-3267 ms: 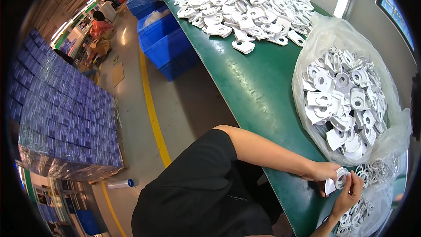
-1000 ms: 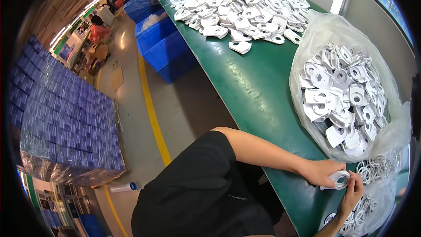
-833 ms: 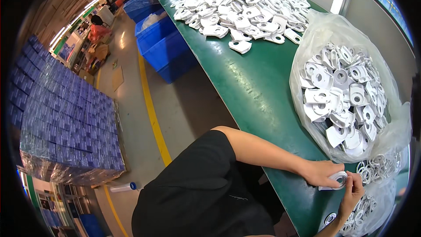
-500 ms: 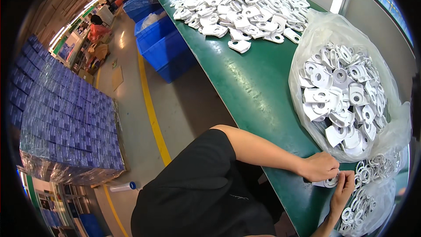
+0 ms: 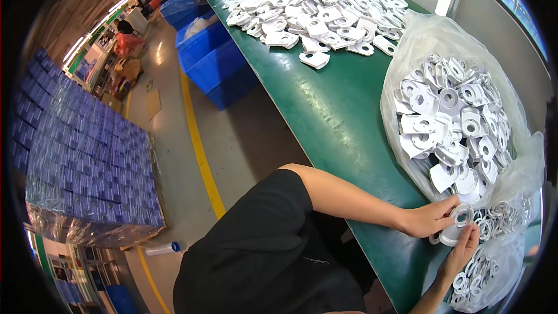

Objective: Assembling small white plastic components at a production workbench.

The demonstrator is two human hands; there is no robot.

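Observation:
Between my two hands, over the near right part of the green table, is a white plastic part (image 5: 450, 236) with a round ringed hole facing up. My left hand (image 5: 429, 221) pinches it from the left, thumb and fingers closed at its edge. From below right, my right hand (image 5: 460, 251) grips its other side with the fingertips. Whether the ring at the hole is a separate piece I cannot tell. Just beyond lies a clear plastic bag (image 5: 415, 43) of similar white parts (image 5: 446, 134). Loose white rings (image 5: 501, 221) lie to the right of my hands.
A large heap of white parts (image 5: 319, 9) covers the far end of the green table (image 5: 325, 119). Blue bins (image 5: 212, 61) stand on the floor along its left edge. Farther left rises a wrapped stack of purple boxes (image 5: 96, 163). Another bag (image 5: 505, 267) with rings lies at lower right.
Both hands have lifted the white part slightly and turned it, so its ringed hole now shows plainly. My right hand has shifted a little to the right.

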